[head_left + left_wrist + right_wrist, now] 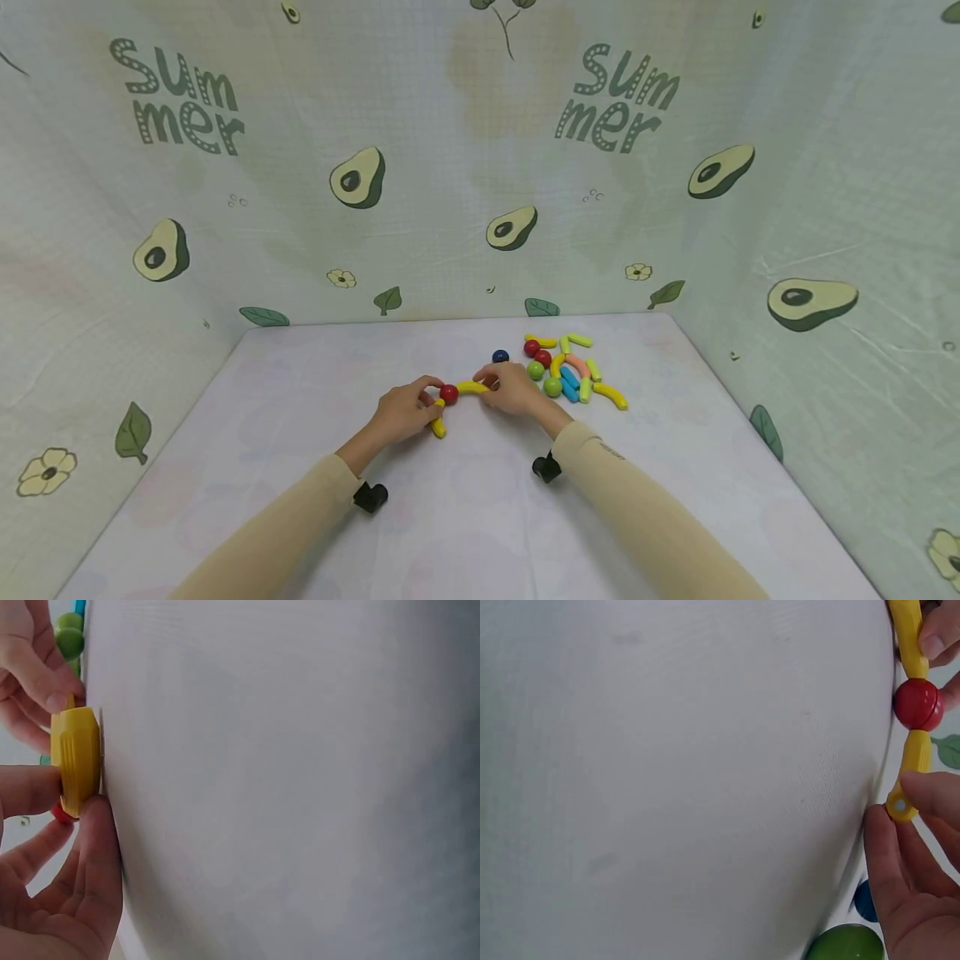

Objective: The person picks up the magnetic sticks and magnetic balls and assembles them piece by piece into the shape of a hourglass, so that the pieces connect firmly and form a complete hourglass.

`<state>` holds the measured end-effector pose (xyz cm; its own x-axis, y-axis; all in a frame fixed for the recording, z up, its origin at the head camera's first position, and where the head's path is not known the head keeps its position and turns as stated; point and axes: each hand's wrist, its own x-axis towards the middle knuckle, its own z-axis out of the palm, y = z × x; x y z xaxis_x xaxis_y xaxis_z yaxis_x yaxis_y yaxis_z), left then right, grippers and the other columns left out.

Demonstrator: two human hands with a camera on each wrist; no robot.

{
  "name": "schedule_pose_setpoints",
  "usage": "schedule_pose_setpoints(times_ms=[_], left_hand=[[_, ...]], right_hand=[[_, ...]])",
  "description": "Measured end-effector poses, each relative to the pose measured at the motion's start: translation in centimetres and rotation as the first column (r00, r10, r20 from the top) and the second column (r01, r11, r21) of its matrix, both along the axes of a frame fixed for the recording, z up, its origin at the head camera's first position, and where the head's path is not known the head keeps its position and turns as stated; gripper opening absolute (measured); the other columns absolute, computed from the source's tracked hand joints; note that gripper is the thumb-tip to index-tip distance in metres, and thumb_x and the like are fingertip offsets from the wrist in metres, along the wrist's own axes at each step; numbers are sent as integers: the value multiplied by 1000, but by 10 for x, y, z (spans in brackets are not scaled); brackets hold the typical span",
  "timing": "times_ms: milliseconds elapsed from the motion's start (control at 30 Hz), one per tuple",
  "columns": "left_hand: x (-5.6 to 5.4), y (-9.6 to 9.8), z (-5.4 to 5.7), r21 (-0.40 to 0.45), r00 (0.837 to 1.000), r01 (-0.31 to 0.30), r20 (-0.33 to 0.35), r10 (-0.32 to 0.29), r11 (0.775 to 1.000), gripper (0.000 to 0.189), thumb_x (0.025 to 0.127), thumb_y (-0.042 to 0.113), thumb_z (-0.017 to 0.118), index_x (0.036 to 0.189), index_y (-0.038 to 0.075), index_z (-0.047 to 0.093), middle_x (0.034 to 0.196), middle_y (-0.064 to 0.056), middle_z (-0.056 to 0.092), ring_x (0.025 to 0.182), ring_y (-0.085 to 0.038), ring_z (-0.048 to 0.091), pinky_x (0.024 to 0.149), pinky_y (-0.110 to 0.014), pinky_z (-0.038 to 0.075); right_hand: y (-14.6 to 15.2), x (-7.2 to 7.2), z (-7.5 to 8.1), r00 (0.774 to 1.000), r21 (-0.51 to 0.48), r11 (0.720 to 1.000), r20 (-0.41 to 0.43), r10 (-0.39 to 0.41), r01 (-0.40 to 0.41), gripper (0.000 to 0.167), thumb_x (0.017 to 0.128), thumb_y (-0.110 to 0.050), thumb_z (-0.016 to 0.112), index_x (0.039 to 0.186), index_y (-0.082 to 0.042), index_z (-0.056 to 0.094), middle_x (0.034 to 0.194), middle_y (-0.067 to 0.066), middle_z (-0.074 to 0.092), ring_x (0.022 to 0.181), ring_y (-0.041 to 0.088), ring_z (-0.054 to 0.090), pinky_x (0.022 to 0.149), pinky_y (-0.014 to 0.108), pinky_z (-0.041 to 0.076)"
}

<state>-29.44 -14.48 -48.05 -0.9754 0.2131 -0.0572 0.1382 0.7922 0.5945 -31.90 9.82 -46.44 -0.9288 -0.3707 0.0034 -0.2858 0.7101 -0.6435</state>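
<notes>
A red ball (448, 394) joins two curved yellow rods on the white tabletop. My left hand (405, 410) pinches the near yellow rod (438, 427) between thumb and fingers, with a fingertip close to the ball. On the other side, my right hand (512, 389) pinches the free end of the second yellow rod (471, 387). That end shows a small pale disc in the right wrist view, where the rod (915, 754) meets the ball (919, 704) at its other end. In the left wrist view the near rod (78, 757) hides most of the ball.
Just beyond my right hand lies a dark blue ball (500, 356). To the right is a loose group: red balls (532, 348), green balls (552, 387), blue rods (570, 389), light green rods (580, 340), a pink curved rod (577, 365) and more yellow rods (611, 395). A printed curtain (435, 275) borders the table.
</notes>
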Motion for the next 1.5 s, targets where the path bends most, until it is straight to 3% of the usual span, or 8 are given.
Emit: schedule_pose_setpoints(times_ms=[167, 467, 667, 800, 933, 1300, 1500], left_hand=[[1, -1, 1, 26, 999, -23, 23, 23, 999, 42, 97, 30, 75, 137, 23, 64, 99, 1, 69, 81, -18, 61, 68, -29, 52], [0, -2, 5, 140, 998, -12, 70, 2, 990, 34, 98, 29, 77, 128, 17, 65, 108, -5, 72, 75, -16, 67, 69, -28, 60], [-5, 0, 5, 141, 999, 39, 22, -43, 989, 38, 99, 29, 78, 133, 17, 67, 118, -4, 73, 85, -16, 67, 71, -28, 61], [-8, 0, 5, 110, 996, 83, -26, -81, 990, 38, 99, 30, 78, 134, 17, 68, 119, -1, 75, 98, -18, 67, 81, -33, 61], [-12, 0, 5, 110, 993, 115, -26, -113, 987, 37, 99, 30, 77, 133, 18, 69, 119, -2, 75, 105, -19, 69, 89, -38, 61], [-16, 3, 2, 153, 990, 141, -12, -141, 978, 31, 99, 27, 77, 128, 19, 70, 114, -4, 76, 88, -13, 70, 79, -31, 61], [-16, 7, 2, 117, 993, 116, -37, -112, 986, 24, 99, 25, 76, 122, 19, 71, 108, -3, 76, 85, -13, 68, 78, -31, 61]], right_hand=[[2, 1, 0, 1000, -12, 1000, -4, -27, 27, 25, 100, -17, 76, 125, -14, 76, 113, 5, 73, 101, 21, 65, 93, 37, 59], [-1, 1, 1, 1000, -18, 1000, -11, 11, -11, 27, 101, -15, 74, 128, -15, 77, 117, 5, 75, 101, 20, 65, 95, 36, 58], [-2, 0, 1, 999, -34, 998, -18, 49, -50, 26, 102, -12, 73, 127, -12, 77, 120, 6, 76, 104, 21, 67, 97, 37, 59], [-4, -1, 0, 998, -41, 997, -9, 68, -68, 25, 101, -11, 73, 126, -12, 77, 121, 5, 76, 105, 20, 68, 98, 37, 59], [-6, -2, -2, 997, -30, 997, -17, 77, -77, 26, 100, -8, 73, 125, -12, 77, 120, 5, 76, 104, 20, 68, 97, 37, 59], [-12, -3, -4, 996, -40, 995, -24, 86, -87, 25, 97, -6, 76, 121, -11, 78, 116, 5, 77, 100, 19, 69, 95, 35, 60], [-14, -1, -2, 997, -53, 996, -15, 74, -75, 23, 96, -7, 78, 119, -11, 79, 113, 5, 77, 98, 18, 69, 92, 35, 60]])
